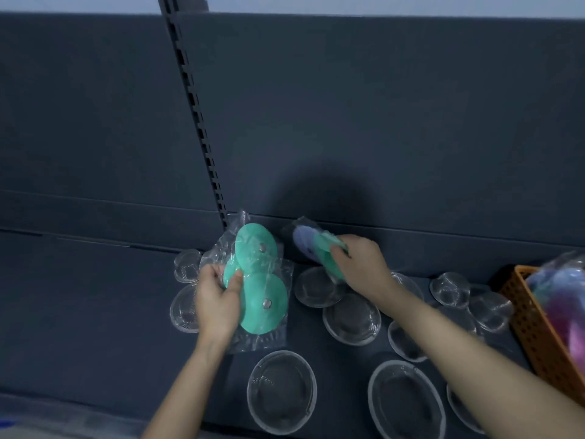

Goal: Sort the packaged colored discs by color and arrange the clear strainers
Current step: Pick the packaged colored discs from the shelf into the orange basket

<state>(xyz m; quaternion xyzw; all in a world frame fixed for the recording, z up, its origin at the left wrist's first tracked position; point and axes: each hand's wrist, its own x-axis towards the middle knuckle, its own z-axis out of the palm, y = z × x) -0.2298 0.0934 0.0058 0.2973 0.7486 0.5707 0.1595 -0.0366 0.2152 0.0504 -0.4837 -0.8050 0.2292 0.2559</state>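
Filling most of the view, a dark grey back panel (380, 122) stands behind a dark shelf (79, 312), and a slotted upright (196, 122) runs down the panel to the shelf's back edge.

At the right edge stands an orange basket (535, 331) with a perforated wall. It holds more packaged discs (566, 289) in blue, purple and pink tones; they are blurred.

The person's two bare forearms come in from the bottom of the view. Clear strainers lie spread on the shelf between and around them. Two large ones are in front, one at the centre (281, 391) and one to its right (406, 403). Smaller strainers lie further back, under and beside the right arm (351, 318), and also at the left behind the left hand (186, 264).

The left hand (218, 299) holds a bundle of green discs (256, 248) in clear plastic bags above the shelf, near the foot of the upright. Its fingers are closed around the left edge of the bundle, with the thumb pressed on the face of a green disc. Each visible disc has a small metal spot at its middle.

The right hand (357, 261) grips a second packet (316, 248) near the back of the shelf, just right of the green bundle and apart from it. Its fingers are curled tight on the packet. A blue disc and a green disc show inside it, though this part is blurred.
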